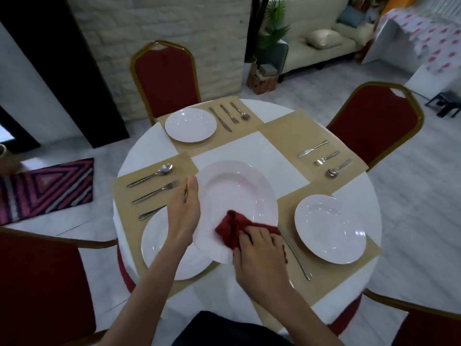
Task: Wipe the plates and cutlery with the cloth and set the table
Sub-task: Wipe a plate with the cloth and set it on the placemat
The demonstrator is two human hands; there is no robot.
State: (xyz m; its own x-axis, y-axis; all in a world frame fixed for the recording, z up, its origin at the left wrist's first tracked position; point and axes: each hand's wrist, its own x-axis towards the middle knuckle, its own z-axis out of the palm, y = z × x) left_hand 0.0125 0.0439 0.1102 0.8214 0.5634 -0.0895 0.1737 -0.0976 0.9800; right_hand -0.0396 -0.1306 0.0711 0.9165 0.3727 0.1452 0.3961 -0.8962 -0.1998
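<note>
Indoors, round white table (249,151), tan placemats (282,131), red chairs (164,78)

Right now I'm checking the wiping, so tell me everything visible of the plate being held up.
The held plate is white, glossy and ceramic-looking, round, with a wide rim and sunken centre. It is lifted over the table and tilted, face toward the camera. The left hand grips its left edge, thumb on the rim; the right hand presses a dark red cloth onto its lower rim.
</note>
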